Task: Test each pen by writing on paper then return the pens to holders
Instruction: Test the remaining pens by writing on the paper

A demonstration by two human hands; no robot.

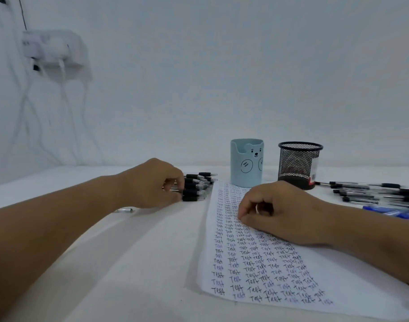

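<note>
Left hand reaches to the pile of black-grip pens on the surface, fingers curled down onto the near barrels; whether one pen is already pinched or only touched cannot be told, since the fingertips hide the contact. Right hand rests on the paper, fingers loosely curled, no pen visible in it. Second spread of pens lies right of the mesh holder, with blue pens nearest the right forearm. Both the mesh holder and the bear holder stand behind the sheet; no pens show above either rim. Handling estimate: pens light, stiff, smooth plastic, prone to roll; take one by the rubber grip section. Paper thin, will slide unless held down. Legible writing: "Test" repeated in columns, black and blue ink. Red-and-white label on the mesh holder unreadable.
</note>
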